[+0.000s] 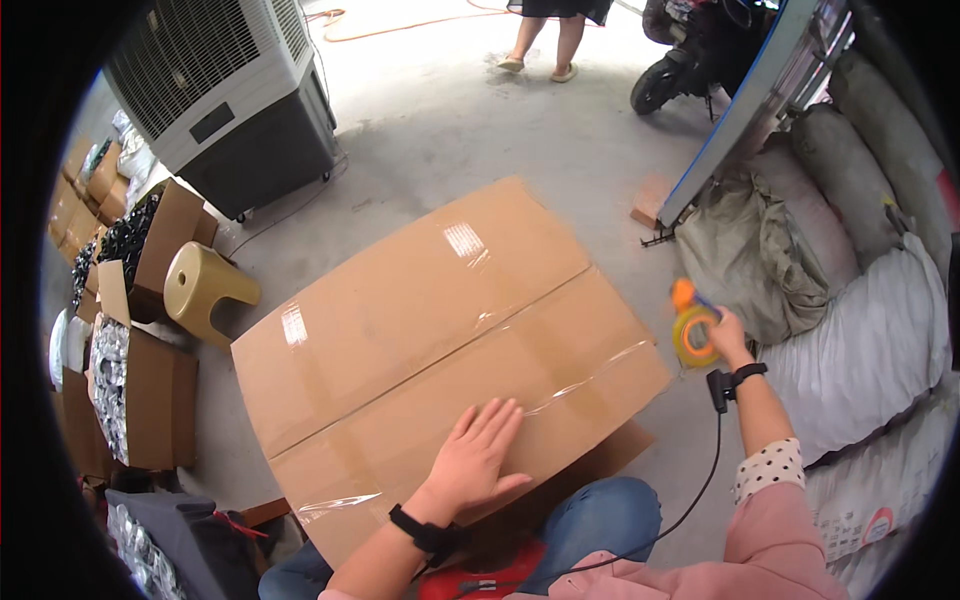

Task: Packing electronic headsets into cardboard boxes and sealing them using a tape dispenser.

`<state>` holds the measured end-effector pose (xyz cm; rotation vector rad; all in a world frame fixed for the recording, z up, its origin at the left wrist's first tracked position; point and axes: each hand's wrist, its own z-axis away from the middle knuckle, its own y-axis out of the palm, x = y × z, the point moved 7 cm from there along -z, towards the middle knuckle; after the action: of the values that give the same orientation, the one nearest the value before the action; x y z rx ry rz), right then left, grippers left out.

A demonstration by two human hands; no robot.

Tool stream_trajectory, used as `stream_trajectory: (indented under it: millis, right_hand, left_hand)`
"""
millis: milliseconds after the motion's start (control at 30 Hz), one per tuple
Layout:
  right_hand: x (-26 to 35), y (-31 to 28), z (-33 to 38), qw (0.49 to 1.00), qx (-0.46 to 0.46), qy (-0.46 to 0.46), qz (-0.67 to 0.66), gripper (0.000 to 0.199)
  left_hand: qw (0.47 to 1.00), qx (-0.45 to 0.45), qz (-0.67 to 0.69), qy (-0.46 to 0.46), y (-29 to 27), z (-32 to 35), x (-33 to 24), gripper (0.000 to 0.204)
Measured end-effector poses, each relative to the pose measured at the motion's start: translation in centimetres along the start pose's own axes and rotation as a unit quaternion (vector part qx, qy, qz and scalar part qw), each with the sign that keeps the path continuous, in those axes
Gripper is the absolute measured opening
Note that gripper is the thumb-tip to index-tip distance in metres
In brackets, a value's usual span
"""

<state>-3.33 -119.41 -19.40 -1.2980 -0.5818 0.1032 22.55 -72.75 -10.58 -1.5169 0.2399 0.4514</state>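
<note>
A large brown cardboard box [430, 300] stands in front of me, its two top flaps folded down and meeting along a seam. Strips of clear tape cling to its top in places. My left hand [478, 455] lies flat on the near flap, fingers stretched out. Off the box's right side, my right hand [728, 335] grips a tape dispenser [693, 335] with an orange end and a yellowish roll. The dispenser is held away from the cardboard, slightly blurred. Its handle is mostly hidden by my fingers.
Filled sacks [850, 350] crowd the right side beside a blue-edged metal frame [735, 110]. To the left are a yellow stool [205, 290], open cartons [160, 390] and a large air cooler [220, 90]. Farther off, a person's legs [545, 45] and a motorbike [680, 70] show.
</note>
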Motion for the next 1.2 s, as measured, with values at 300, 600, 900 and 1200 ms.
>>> stream_trajectory:
  millis: [300, 600, 900, 1200]
  right_hand:
    - [15.7, 1.6, 8.1, 0.737, 0.297, -0.040, -0.606, 0.035]
    - [15.8, 5.0, 10.6, 0.768, 0.381, -0.064, -0.510, 0.033]
    - [11.5, -2.5, 11.1, 0.795, 0.196, -0.038, -0.573, 0.032]
    - [30.6, -9.4, 26.3, 0.847, 0.162, -0.229, -0.452, 0.059]
  left_hand:
    - [0.932, -0.026, -0.068, -0.356, -1.3, 16.9, 6.0, 0.092]
    - [0.788, -0.176, -0.078, -0.585, -0.5, 28.5, 10.0, 0.091]
    - [0.748, -0.228, -0.050, -0.622, -1.2, 28.7, 11.4, 0.098]
    - [0.726, -0.286, 0.197, -0.594, 0.2, 37.9, 18.3, 0.073]
